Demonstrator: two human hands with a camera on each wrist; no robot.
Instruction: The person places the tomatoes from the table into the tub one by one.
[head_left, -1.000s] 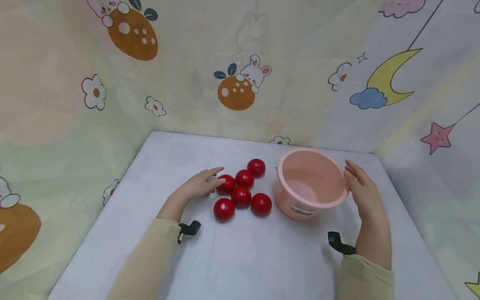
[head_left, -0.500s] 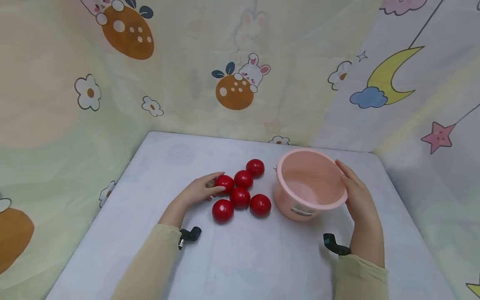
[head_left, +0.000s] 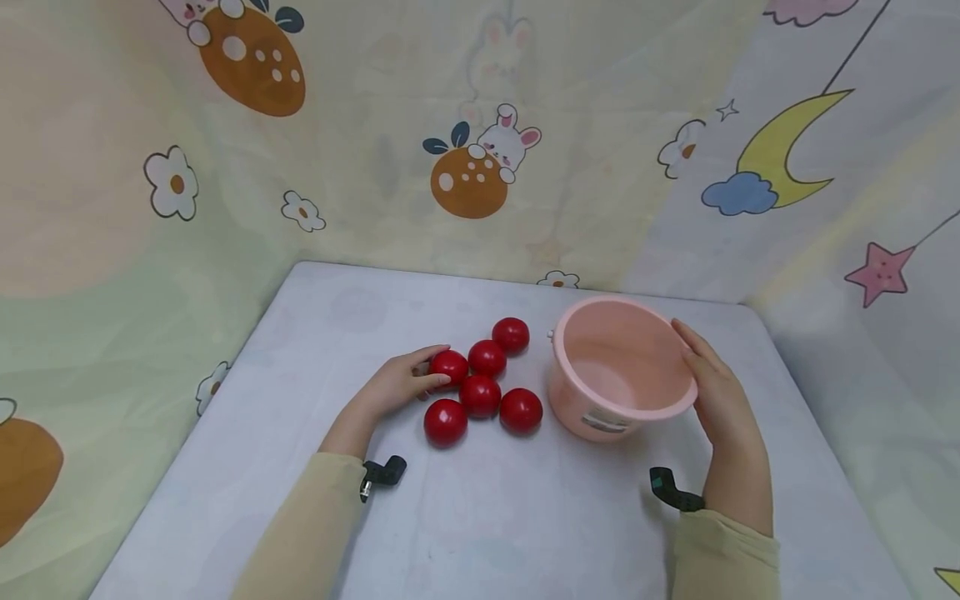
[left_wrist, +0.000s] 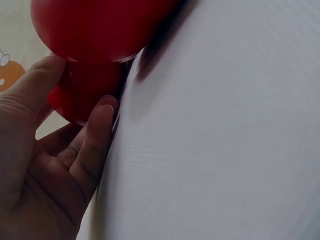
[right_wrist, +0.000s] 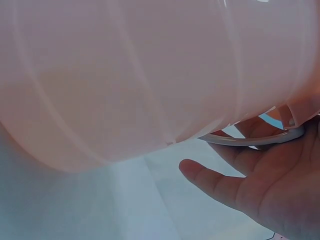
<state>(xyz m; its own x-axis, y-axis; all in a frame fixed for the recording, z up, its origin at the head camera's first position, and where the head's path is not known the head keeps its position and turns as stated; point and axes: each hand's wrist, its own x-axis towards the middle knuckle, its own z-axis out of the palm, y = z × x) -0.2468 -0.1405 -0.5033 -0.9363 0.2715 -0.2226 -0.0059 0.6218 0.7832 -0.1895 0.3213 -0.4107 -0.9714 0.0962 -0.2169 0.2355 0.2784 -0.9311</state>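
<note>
Several shiny red balls lie grouped on the white table. My left hand (head_left: 397, 383) holds the leftmost red ball (head_left: 449, 367) between thumb and fingers. In the left wrist view, the thumb and fingers (left_wrist: 99, 127) sit round that ball (left_wrist: 82, 90), while a nearer ball (left_wrist: 100, 30) partly covers it. To the right stands a pink bucket (head_left: 577, 392) with a label on its front. My right hand (head_left: 723, 400) rests its extended fingers against the bucket's right side at the rim. The right wrist view shows the pale handle (right_wrist: 250, 140) lying across that hand (right_wrist: 280, 185).
The other red balls, among them a far ball (head_left: 511, 335), a middle ball (head_left: 480, 396) and a front ball (head_left: 446, 422), lie between the left hand and the bucket. A patterned cloth (head_left: 360, 150) hangs behind the table (head_left: 525, 517) and along its sides.
My left hand has closed its thumb and fingers round the leftmost ball. My right hand has moved slightly left, up against the bucket's rim. Balls and bucket stay about where they were.
</note>
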